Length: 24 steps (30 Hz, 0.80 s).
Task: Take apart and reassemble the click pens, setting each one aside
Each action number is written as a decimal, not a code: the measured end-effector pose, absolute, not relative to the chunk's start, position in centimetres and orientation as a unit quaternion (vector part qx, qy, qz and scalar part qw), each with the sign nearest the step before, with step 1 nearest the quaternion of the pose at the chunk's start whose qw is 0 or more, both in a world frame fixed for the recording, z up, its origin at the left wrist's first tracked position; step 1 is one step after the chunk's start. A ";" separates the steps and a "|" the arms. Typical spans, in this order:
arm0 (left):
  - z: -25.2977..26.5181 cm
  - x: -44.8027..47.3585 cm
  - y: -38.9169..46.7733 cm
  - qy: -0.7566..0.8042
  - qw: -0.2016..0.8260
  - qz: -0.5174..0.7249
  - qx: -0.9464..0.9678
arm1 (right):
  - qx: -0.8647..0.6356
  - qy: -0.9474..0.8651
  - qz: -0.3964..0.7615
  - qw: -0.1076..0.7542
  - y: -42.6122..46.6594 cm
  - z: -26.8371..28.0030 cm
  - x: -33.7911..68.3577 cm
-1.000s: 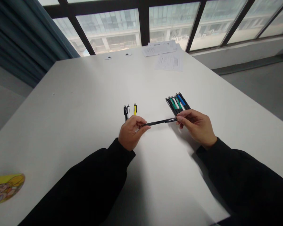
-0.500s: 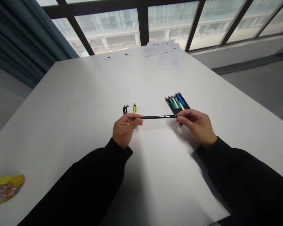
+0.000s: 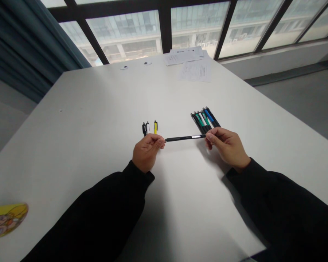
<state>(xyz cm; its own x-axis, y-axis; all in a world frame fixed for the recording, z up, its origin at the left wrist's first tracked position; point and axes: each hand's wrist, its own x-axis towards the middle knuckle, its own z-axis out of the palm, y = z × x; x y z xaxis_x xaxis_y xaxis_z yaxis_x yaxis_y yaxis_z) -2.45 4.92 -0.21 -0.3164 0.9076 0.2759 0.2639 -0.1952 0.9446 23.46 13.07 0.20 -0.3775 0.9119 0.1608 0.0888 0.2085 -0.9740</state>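
Note:
A black pen (image 3: 184, 138) stretches almost level between my two hands, above the white table. My left hand (image 3: 147, 151) pinches its left end between thumb and fingers. Its right end is pinched in my right hand (image 3: 227, 147). Beyond my left hand lie a black pen (image 3: 144, 128), a white pen (image 3: 148, 127) and a yellow pen (image 3: 155, 126), their lower parts hidden by the hand. Several pens (image 3: 205, 118) in black, green, white and blue lie side by side just past my right hand, which partly covers their near ends.
Printed papers (image 3: 191, 63) lie at the table's far edge by the window, and two small white round pieces (image 3: 147, 63) are left of them. A yellow item with a cartoon drawing (image 3: 9, 220) sits at the near left. A blue curtain (image 3: 38, 47) hangs at the far left.
The held pen's left end has dipped slightly, and my left hand has shifted a little down and right. A white label on the pen now shows more clearly. The lying pens have not moved.

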 end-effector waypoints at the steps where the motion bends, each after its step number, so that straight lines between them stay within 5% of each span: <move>1: -0.3 -2.5 4.9 0.570 0.278 0.576 0.516 | -0.380 -0.664 0.500 0.406 13.1 0.2 23.5; 21: -0.8 -2.6 4.9 0.582 0.307 0.559 0.504 | -0.400 -0.694 0.473 0.367 12.6 0.6 23.4; 24: -0.6 -2.4 4.9 0.571 0.375 0.550 0.481 | -0.407 -0.698 0.467 0.359 12.6 0.6 23.3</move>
